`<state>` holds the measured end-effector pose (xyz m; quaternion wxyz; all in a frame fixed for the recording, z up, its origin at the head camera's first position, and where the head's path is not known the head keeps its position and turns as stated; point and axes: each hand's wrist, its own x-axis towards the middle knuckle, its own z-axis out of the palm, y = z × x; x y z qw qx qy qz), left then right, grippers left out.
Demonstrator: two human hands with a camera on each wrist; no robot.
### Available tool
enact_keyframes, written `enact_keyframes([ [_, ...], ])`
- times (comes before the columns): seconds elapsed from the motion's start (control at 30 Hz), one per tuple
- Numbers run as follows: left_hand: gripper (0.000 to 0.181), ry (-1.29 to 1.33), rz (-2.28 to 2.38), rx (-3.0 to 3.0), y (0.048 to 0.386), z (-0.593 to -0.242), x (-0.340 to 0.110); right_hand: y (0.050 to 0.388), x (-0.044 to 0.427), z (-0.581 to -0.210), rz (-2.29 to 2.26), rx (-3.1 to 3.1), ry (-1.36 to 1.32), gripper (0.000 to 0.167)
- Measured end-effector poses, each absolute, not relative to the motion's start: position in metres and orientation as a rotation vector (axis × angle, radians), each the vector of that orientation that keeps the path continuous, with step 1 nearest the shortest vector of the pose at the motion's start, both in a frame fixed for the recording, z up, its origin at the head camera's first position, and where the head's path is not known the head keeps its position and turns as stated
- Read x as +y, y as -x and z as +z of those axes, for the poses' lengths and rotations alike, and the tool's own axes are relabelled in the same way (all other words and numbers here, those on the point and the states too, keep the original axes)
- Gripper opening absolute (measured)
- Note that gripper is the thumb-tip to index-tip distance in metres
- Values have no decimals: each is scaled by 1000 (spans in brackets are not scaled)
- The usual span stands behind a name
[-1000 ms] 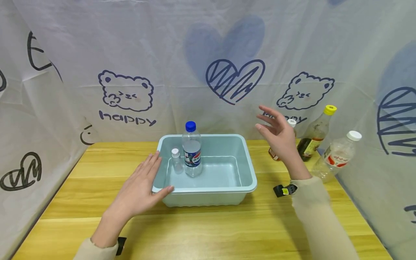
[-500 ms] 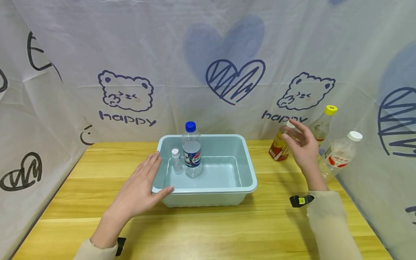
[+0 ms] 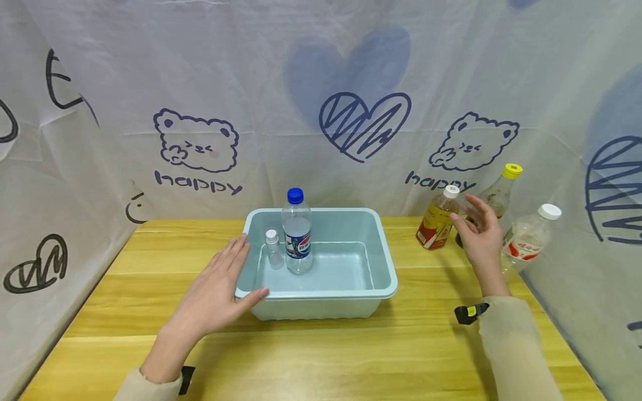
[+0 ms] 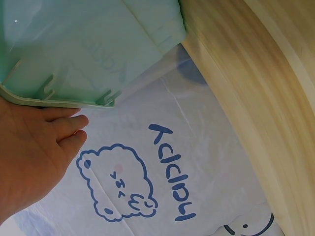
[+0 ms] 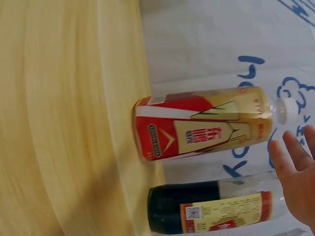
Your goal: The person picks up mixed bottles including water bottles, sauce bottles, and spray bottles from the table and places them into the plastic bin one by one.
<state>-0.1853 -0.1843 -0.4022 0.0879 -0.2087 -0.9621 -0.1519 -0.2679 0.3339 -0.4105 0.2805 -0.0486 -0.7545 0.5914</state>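
My left hand [image 3: 210, 292] rests on the left rim of a pale blue-green plastic basin [image 3: 321, 294], fingers straight and thumb over the front corner. Inside the basin stand a Pepsi bottle [image 3: 298, 245] with a blue cap and a small clear bottle [image 3: 274, 253] with a white cap. My right hand [image 3: 481, 245] hovers with loosely bent fingers beside a red and yellow drink bottle [image 5: 202, 123], holding nothing. Behind that hand, partly hidden, is a yellow-capped glass bottle [image 3: 497, 196] of dark liquid. In the right wrist view the fingertips are close to the drink bottle's white cap, apart from it.
A clear plastic bottle [image 3: 526, 245] with a white cap and red-white label stands farthest right, partly behind the right wrist. The wooden table [image 3: 321, 356] extends in front of the basin. A printed white cloth [image 3: 281, 100] hangs behind and at both sides.
My right hand has moved right and lower, from in front of the drink bottle to its right side, uncovering it. The left hand and the basin stay put.
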Motion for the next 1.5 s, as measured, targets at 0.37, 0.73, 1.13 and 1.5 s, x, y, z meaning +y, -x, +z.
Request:
enact_keyframes([
  [0.37,104,619,-454,-2872,185,-401,-185,290,342,-420,1526,-2146,219,72],
  [0.73,104,620,-452,-2870,186,-403,-185,306,347,-429,1541,-2224,244,79],
  [1.13,106,616,-455,-2871,186,-402,-185,310,347,-430,1596,-2255,271,79],
  [1.5,105,617,-459,-2863,186,-402,-185,312,347,-433,1555,-2270,269,79],
])
